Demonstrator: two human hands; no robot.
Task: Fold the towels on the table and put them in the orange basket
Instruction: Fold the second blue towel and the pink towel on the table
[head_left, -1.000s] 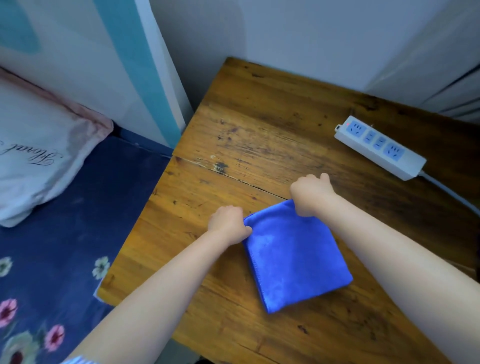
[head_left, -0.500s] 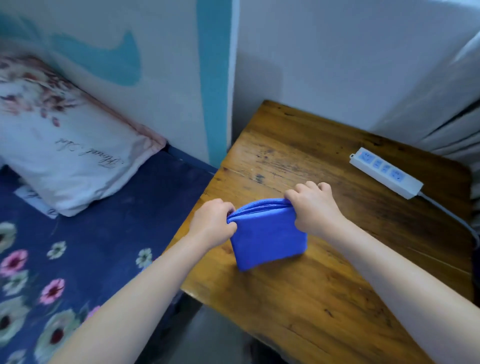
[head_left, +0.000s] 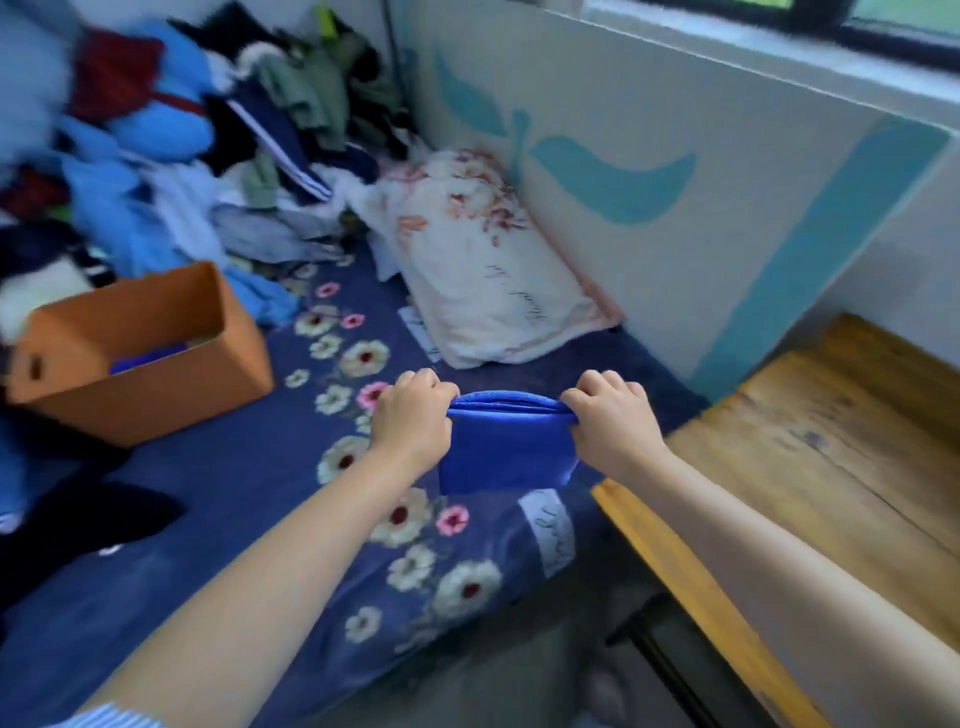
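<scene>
A folded blue towel hangs in the air over the bed edge, left of the wooden table. My left hand grips its top left corner and my right hand grips its top right corner. The orange basket stands on the bed to the far left, open at the top, with something blue lying inside it.
A dark blue flowered bedspread covers the bed. A white flowered pillow leans by the wall behind my hands. A heap of clothes fills the back left, just behind the basket.
Both hands lifted the folded towel off the table and carried it left, over the bed. The view swung left, bringing the orange basket and clothes heap into sight.
</scene>
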